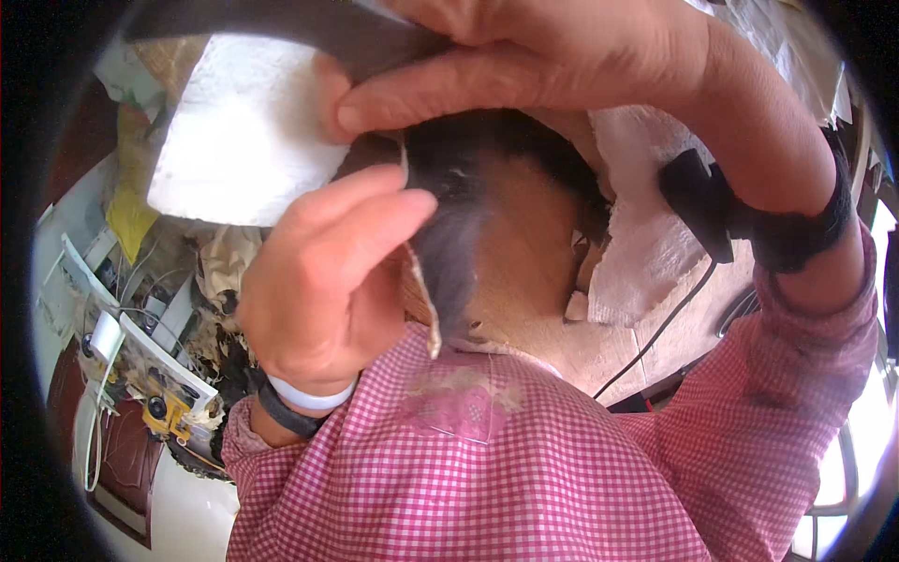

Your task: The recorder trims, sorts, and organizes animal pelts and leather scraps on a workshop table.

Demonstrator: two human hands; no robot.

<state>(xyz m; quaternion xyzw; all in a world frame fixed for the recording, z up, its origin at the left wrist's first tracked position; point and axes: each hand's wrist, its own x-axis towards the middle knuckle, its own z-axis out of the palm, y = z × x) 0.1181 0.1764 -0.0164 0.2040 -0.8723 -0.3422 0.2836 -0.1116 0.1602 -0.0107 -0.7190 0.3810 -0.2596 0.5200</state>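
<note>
Cluttered ground fills the left side, with wires and a yellow gadget (167, 412) among scraps, so little free room shows there. Up close, the right hand (524, 66) pinches a white paper towel (239, 131) against a dark flat strip (281, 28) at the far edge. Nearer, the left hand (328, 281) curls loosely, fingers together, touching a thin brown sheet's (421, 290) ragged edge.

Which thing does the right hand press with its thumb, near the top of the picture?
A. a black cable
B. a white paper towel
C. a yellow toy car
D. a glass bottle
B: the right hand lays its thumb on the white paper towel.
</note>
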